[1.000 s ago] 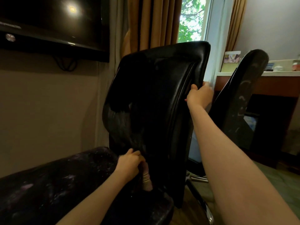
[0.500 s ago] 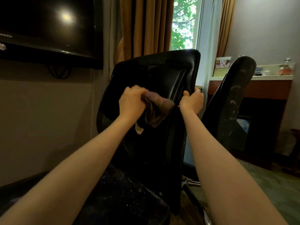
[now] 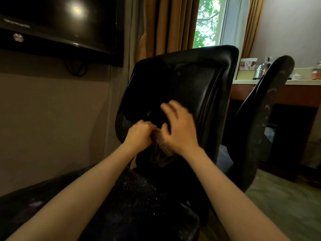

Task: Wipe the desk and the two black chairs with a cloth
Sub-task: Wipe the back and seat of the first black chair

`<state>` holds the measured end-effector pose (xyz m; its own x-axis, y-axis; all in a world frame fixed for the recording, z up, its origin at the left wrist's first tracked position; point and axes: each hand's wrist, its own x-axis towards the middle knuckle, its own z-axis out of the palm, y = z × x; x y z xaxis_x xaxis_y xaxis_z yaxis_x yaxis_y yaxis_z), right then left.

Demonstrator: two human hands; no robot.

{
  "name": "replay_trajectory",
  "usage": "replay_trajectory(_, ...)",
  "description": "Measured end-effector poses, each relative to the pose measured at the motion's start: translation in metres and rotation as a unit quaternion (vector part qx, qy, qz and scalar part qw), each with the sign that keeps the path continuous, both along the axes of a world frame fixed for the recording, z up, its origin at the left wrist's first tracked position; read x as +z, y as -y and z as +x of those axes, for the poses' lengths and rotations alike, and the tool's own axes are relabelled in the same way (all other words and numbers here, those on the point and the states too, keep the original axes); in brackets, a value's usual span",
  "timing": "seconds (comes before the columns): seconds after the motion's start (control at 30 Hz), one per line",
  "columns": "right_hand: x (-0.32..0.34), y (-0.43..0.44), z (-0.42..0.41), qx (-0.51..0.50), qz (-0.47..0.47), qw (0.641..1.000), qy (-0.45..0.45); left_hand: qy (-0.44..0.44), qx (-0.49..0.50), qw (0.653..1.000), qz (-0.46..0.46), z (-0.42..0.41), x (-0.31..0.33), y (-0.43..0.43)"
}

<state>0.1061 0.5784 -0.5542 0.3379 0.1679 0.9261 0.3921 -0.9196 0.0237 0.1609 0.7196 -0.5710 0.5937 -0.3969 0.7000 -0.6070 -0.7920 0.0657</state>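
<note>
The near black chair [image 3: 199, 80] faces me, its worn backrest upright and its speckled seat [image 3: 139, 197] below. My left hand [image 3: 139, 134] is shut on a crumpled brownish cloth [image 3: 161, 153] against the lower middle of the backrest. My right hand [image 3: 180, 129] lies over the cloth beside the left hand, fingers spread on the backrest; whether it grips the cloth is unclear. The second black chair [image 3: 264, 119] stands behind to the right, in front of the desk [image 3: 305, 82].
A wall-mounted television [image 3: 57, 25] hangs at upper left. Curtains [image 3: 172, 26] and a window [image 3: 208, 21] are behind the chair. The desk top carries a card, a kettle and small items. Carpeted floor [image 3: 286, 206] lies to the right.
My right hand let go of the backrest's right edge and came to the cloth. My left hand with the cloth moved down the backrest from its upper middle.
</note>
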Motion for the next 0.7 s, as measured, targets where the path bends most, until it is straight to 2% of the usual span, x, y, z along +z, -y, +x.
replay_trajectory(0.07,-0.022,-0.011,0.006,-0.041,-0.079,0.986,-0.142,0.01,0.002,0.998,-0.064,0.004,0.017,-0.004)
replay_trajectory(0.1,-0.031,-0.014,0.01,-0.067,-0.083,0.974,-0.199,0.016,-0.009,0.996,-0.091,0.005,0.025,-0.006)
replay_trajectory(0.13,-0.036,-0.018,0.013,-0.089,-0.069,0.971,-0.209,0.025,-0.027,0.993,-0.113,0.006,0.033,-0.008)
replay_trajectory(0.2,-0.029,-0.022,0.016,-0.112,-0.033,0.984,-0.138,0.057,-0.068,0.985,-0.145,0.009,0.05,-0.008)
replay_trajectory(0.27,-0.003,-0.019,0.019,-0.11,0.015,0.994,-0.015,0.094,-0.106,0.975,-0.17,0.01,0.073,0.001)
replay_trajectory(0.4,0.065,0.009,0.008,-0.148,-0.04,0.979,0.135,0.128,-0.138,0.955,-0.229,0.007,0.128,0.033)
replay_trajectory(0.47,0.08,0.029,0.004,-0.151,-0.068,0.977,0.131,0.113,-0.142,0.962,-0.204,0.012,0.136,0.048)
replay_trajectory(0.57,0.061,0.048,0.003,-0.158,-0.101,0.979,0.078,0.085,-0.172,0.972,-0.133,0.02,0.109,0.064)
replay_trajectory(0.7,0.022,0.048,-0.001,-0.184,-0.111,0.976,0.032,0.097,-0.203,0.963,-0.15,0.023,0.07,0.057)
